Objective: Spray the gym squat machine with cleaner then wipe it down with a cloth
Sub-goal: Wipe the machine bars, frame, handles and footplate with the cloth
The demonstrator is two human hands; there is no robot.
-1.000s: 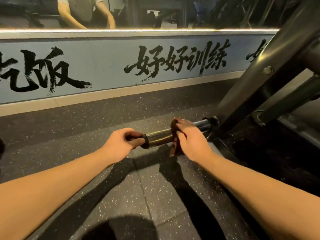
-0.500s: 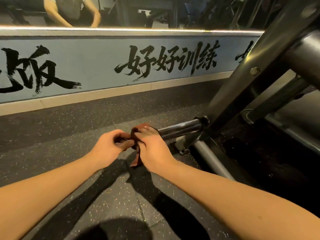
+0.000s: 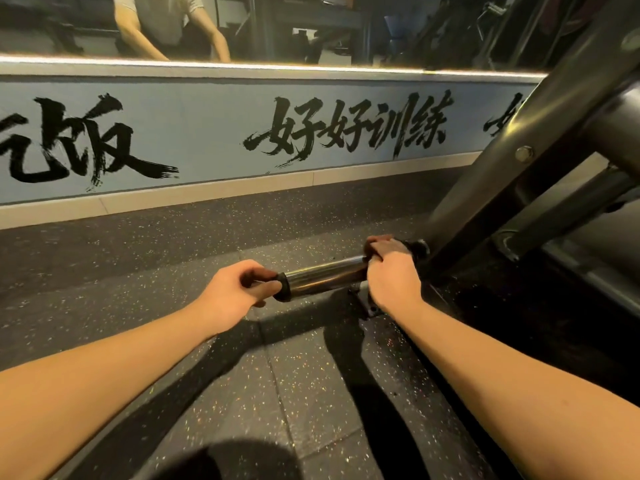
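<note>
Nearest the camera, two bare forearms reach out over the speckled rubber floor (image 3: 304, 393), the left from the lower left and the right from the lower right. They meet at a chrome bar (image 3: 325, 277) that sticks out low from the squat machine (image 3: 485, 174). The bar's long axis runs left to right and rises slightly toward the frame on the right.

The left hand (image 3: 235, 294) is at the free end, just outside the black collar (image 3: 284, 287). Its fingers (image 3: 256, 271) are curled tight round the bar end, apparently to steady it. The right hand (image 3: 393, 278) is at the far end, close against the frame. Its fingers (image 3: 375, 252) are closed over a reddish-brown cloth (image 3: 377, 241) folded round the bar. Only an edge of cloth shows above the knuckles.

Between the hands lies the bare, shiny stretch of chrome. From the cloth, any unwiped length lies to the left, along the bar's axis and toward the left hand. The right hand alone carries the cloth, so I judge the wiping stroke is its job. The work looks to be in the wiping stage, since no spray bottle is in view.

Beyond the bar the machine's slanted steel beams climb to the upper right. Farther off, a pale blue wall (image 3: 207, 140) bears black brush lettering. Above it, a mirror (image 3: 311, 26) shows a person bent forward.
</note>
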